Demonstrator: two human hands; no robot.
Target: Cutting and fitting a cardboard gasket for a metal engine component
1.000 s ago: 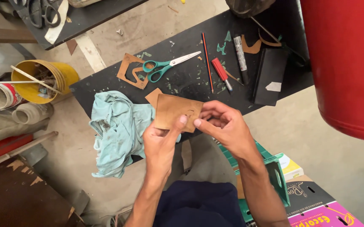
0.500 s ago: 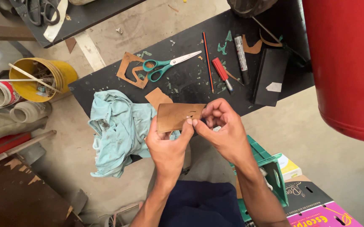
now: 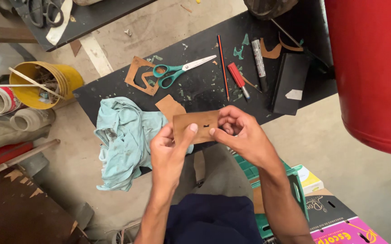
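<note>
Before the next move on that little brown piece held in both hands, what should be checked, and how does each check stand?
1. Both hands grip the brown leather piece: ok; left hand and right hand pinch it.
2. Piece held clear of the black workbench: ok.
3. Cut-out slots visible: ok, small holes near the middle.
4. Scissors within reach: ok, lying on the bench.
5. Red-handled tool free: ok.
6. Back of the piece: cannot tell.
</note>
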